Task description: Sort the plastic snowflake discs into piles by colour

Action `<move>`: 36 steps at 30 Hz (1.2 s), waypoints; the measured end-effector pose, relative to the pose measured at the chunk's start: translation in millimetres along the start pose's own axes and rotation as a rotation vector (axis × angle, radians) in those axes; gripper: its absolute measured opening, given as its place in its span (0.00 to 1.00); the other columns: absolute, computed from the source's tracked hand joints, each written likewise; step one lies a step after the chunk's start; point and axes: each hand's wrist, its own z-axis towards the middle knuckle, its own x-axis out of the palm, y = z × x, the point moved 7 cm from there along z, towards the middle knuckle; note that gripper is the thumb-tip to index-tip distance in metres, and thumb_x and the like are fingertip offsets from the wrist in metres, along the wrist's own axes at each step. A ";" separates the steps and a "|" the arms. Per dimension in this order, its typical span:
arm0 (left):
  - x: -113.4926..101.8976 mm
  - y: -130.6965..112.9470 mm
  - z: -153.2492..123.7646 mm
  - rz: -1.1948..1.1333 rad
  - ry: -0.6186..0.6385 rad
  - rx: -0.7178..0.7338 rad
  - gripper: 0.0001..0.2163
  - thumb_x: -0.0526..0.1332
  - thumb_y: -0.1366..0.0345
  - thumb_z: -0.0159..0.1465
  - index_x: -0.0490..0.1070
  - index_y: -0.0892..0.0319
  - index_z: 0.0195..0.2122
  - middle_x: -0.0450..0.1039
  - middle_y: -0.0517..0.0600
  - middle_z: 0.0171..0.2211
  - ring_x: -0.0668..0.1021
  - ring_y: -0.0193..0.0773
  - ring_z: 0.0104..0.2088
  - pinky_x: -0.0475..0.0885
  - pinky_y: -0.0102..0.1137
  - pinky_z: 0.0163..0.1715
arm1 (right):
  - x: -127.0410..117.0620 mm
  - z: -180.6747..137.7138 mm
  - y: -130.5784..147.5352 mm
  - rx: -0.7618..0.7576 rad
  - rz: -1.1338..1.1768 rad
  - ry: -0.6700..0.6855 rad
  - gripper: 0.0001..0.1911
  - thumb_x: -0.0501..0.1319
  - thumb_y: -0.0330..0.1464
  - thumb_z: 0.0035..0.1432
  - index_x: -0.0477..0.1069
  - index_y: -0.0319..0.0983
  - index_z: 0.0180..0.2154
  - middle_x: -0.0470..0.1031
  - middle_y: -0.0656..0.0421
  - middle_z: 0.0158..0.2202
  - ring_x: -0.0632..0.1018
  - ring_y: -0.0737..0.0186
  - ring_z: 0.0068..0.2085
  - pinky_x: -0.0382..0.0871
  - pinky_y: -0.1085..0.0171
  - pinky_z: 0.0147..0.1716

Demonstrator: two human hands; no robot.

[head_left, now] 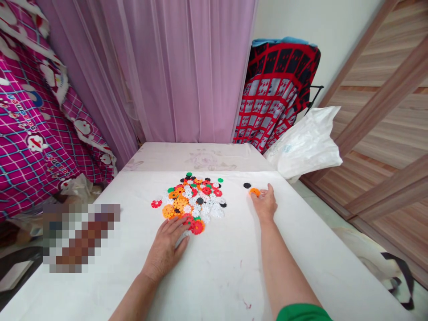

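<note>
A pile of flower-shaped plastic discs in orange, white, red, black and green lies on the white-covered table. My left hand rests palm down at the near edge of the pile, fingers stretched out and touching red and orange discs. To the right of the pile, my right hand grips an orange flower-shaped disc at its near edge, low over the cloth; the fingertips are partly hidden. A black disc lies just beyond it, apart from the pile.
The table has a white cover, with a floral cloth at its far end. A white plastic bag stands at the far right corner. A blurred patch covers the left edge. Purple curtains hang behind.
</note>
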 end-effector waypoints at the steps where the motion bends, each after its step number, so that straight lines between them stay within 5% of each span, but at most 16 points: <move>1: 0.2 0.1 0.1 0.002 0.000 0.001 0.15 0.56 0.61 0.64 0.72 0.49 0.52 0.72 0.50 0.56 0.72 0.47 0.57 0.65 0.51 0.58 | -0.3 -0.8 0.2 -0.001 0.005 0.001 0.40 0.60 0.43 0.46 0.56 0.39 0.60 0.74 0.50 0.47 0.75 0.49 0.45 0.63 0.54 0.44; 8: 2.3 0.8 0.9 -0.006 0.010 -0.012 0.15 0.55 0.61 0.65 0.72 0.49 0.52 0.72 0.50 0.56 0.72 0.47 0.57 0.64 0.52 0.58 | -10.9 -15.1 -1.2 -0.018 0.106 -0.108 0.34 0.55 0.38 0.48 0.61 0.33 0.57 0.74 0.48 0.47 0.75 0.53 0.44 0.66 0.54 0.46; 12: 4.2 -0.2 -0.3 0.005 0.000 -0.002 0.19 0.55 0.61 0.65 0.68 0.49 0.57 0.69 0.50 0.59 0.69 0.47 0.60 0.63 0.50 0.60 | -4.4 -41.8 31.5 -0.284 0.129 -0.120 0.23 0.53 0.35 0.51 0.70 0.35 0.48 0.76 0.50 0.43 0.74 0.53 0.44 0.66 0.53 0.48; 16: 10.6 -6.3 -1.1 0.018 0.063 0.059 0.22 0.55 0.57 0.66 0.63 0.47 0.61 0.65 0.49 0.62 0.64 0.47 0.63 0.58 0.50 0.62 | 28.7 -100.7 98.2 -0.696 0.180 0.152 0.13 0.53 0.32 0.56 0.76 0.42 0.37 0.77 0.55 0.41 0.74 0.56 0.44 0.67 0.55 0.49; 21: 7.8 -9.1 -0.7 0.005 0.083 0.024 0.18 0.54 0.57 0.66 0.68 0.46 0.57 0.71 0.48 0.57 0.67 0.47 0.61 0.56 0.53 0.62 | 60.0 -173.0 154.0 -0.998 0.105 0.472 0.13 0.58 0.32 0.58 0.77 0.47 0.42 0.75 0.58 0.51 0.71 0.56 0.52 0.65 0.54 0.52; 25: -3.0 -8.4 -0.6 -0.005 0.013 -0.043 0.13 0.53 0.61 0.67 0.74 0.47 0.47 0.77 0.46 0.50 0.72 0.45 0.56 0.57 0.53 0.61 | 62.1 -186.1 153.2 -1.002 0.081 0.556 0.10 0.59 0.31 0.59 0.78 0.47 0.39 0.77 0.60 0.48 0.73 0.57 0.49 0.65 0.55 0.49; 30: -17.9 -3.2 -1.8 -0.002 -0.092 -0.144 0.12 0.52 0.61 0.67 0.76 0.52 0.37 0.80 0.48 0.41 0.77 0.43 0.48 0.59 0.52 0.59 | 49.0 -175.2 138.5 -0.876 0.107 0.436 0.10 0.59 0.30 0.57 0.77 0.44 0.27 0.80 0.60 0.39 0.76 0.59 0.42 0.66 0.58 0.45; 36: -24.6 3.7 -3.1 0.010 -0.124 -0.217 0.12 0.52 0.60 0.67 0.75 0.53 0.34 0.79 0.50 0.39 0.77 0.43 0.45 0.60 0.52 0.58 | 49.7 -174.4 140.6 -0.870 0.104 0.371 0.08 0.60 0.28 0.55 0.76 0.42 0.27 0.79 0.60 0.34 0.76 0.60 0.39 0.66 0.60 0.43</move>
